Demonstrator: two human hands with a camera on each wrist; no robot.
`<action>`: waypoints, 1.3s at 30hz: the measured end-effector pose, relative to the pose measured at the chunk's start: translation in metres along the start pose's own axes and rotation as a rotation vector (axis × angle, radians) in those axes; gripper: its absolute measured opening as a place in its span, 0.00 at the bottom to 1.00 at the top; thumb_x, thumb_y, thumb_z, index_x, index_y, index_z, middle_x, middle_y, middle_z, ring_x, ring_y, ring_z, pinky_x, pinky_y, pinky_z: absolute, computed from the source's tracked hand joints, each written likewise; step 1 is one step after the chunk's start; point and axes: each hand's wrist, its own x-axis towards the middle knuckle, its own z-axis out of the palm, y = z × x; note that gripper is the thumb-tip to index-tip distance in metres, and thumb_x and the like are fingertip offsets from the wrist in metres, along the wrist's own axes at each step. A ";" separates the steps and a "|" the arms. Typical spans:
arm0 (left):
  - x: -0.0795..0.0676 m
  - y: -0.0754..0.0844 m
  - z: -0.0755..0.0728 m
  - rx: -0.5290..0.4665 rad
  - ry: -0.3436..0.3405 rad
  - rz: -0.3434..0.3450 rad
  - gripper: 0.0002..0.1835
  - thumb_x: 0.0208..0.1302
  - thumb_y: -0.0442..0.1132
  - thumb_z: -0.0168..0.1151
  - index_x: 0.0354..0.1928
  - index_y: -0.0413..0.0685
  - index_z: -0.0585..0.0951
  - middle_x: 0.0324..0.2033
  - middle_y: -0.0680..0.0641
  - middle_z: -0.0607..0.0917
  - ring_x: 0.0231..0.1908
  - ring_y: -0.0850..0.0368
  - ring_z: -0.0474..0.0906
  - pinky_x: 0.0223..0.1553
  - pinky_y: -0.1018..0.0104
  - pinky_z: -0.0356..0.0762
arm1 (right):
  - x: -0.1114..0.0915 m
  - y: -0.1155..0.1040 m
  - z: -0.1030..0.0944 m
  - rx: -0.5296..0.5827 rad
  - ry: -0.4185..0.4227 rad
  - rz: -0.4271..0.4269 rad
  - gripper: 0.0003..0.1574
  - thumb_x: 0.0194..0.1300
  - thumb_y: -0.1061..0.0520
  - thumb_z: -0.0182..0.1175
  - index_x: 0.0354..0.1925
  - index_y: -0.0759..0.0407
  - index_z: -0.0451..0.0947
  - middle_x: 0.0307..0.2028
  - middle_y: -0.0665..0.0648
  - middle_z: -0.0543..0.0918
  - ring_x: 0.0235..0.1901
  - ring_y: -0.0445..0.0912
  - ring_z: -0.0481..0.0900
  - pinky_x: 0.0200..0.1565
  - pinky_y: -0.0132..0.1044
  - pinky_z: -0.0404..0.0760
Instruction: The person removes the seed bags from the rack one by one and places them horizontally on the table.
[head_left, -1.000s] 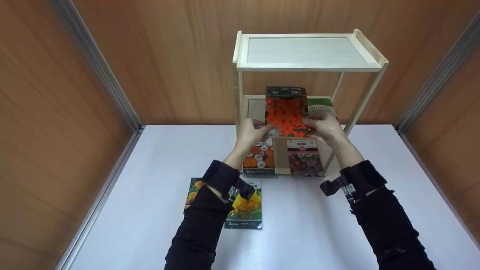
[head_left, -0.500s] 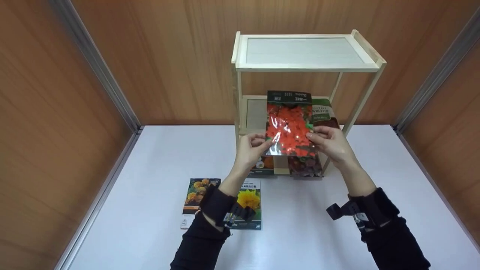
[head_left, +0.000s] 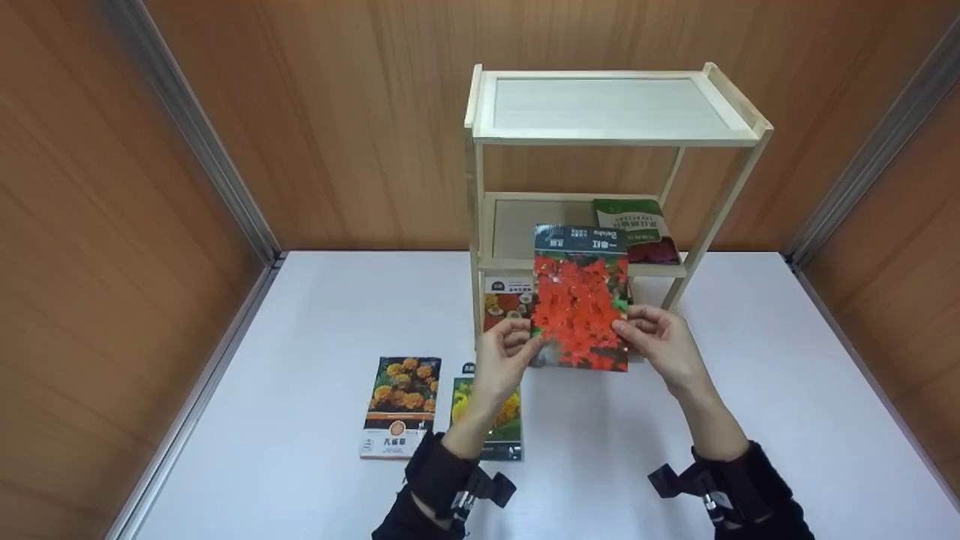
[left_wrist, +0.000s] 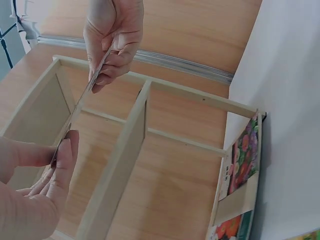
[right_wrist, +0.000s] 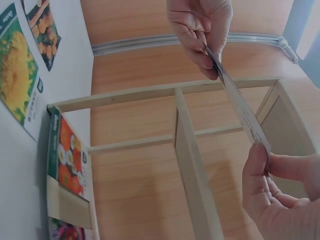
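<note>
A seed packet with red flowers and a dark top band (head_left: 579, 307) is held up in front of the shelf. My left hand (head_left: 504, 364) pinches its lower left edge between thumb and fingers. On the opposite edge, my right hand (head_left: 664, 349) pinches it the same way. Both wrist views show the packet edge-on, as a thin strip (left_wrist: 82, 100) between the two hands. A green-topped packet (head_left: 637, 225) lies on the middle shelf at the right, partly behind the red one. On the bottom shelf, a packet with orange and white flowers (right_wrist: 70, 157) and a purple-flowered packet (left_wrist: 242, 157) lie apart.
The pale wooden shelf rack (head_left: 615, 141) stands at the back of the white table (head_left: 315, 315). Left of centre lie a packet with orange marigolds (head_left: 403, 405) and a yellow-flowered packet (head_left: 510, 427), the latter partly under my left arm. Wooden panels (head_left: 337, 135) wall the space in.
Both hands have drawn the red-flowered packet back from the middle shelf, toward me and lower in the head view. The green-topped packet now shows more fully.
</note>
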 end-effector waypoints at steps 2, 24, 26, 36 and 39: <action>-0.010 0.000 0.001 -0.019 0.013 -0.021 0.10 0.54 0.24 0.56 0.39 0.26 0.73 0.29 0.36 0.81 0.30 0.49 0.80 0.30 0.66 0.78 | -0.006 0.009 0.003 0.020 0.011 0.009 0.16 0.58 0.67 0.56 0.43 0.77 0.68 0.27 0.56 0.80 0.26 0.41 0.79 0.29 0.32 0.79; -0.063 -0.050 -0.002 -0.069 0.116 -0.217 0.11 0.56 0.26 0.56 0.41 0.27 0.73 0.30 0.37 0.81 0.30 0.50 0.80 0.31 0.60 0.78 | -0.043 0.089 0.027 0.110 0.052 0.210 0.16 0.56 0.63 0.59 0.42 0.73 0.71 0.31 0.60 0.80 0.29 0.48 0.79 0.31 0.37 0.79; -0.064 -0.053 -0.002 -0.064 0.112 -0.228 0.11 0.56 0.26 0.56 0.41 0.27 0.73 0.29 0.37 0.81 0.30 0.49 0.80 0.31 0.62 0.78 | -0.044 0.094 0.027 0.115 0.042 0.226 0.17 0.56 0.62 0.59 0.42 0.73 0.70 0.31 0.60 0.80 0.30 0.48 0.79 0.31 0.38 0.79; -0.066 -0.056 -0.010 -0.042 0.006 -0.197 0.11 0.56 0.24 0.55 0.41 0.25 0.73 0.31 0.34 0.80 0.32 0.47 0.79 0.32 0.65 0.78 | -0.046 0.101 0.012 0.140 -0.058 0.276 0.21 0.60 0.58 0.57 0.45 0.73 0.67 0.32 0.58 0.81 0.33 0.47 0.78 0.34 0.38 0.78; -0.068 -0.056 -0.015 -0.032 -0.060 -0.189 0.11 0.56 0.24 0.55 0.41 0.24 0.72 0.31 0.33 0.80 0.31 0.45 0.79 0.32 0.64 0.78 | -0.043 0.101 0.005 0.155 -0.060 0.285 0.21 0.61 0.56 0.55 0.45 0.72 0.67 0.32 0.57 0.81 0.32 0.46 0.78 0.34 0.37 0.78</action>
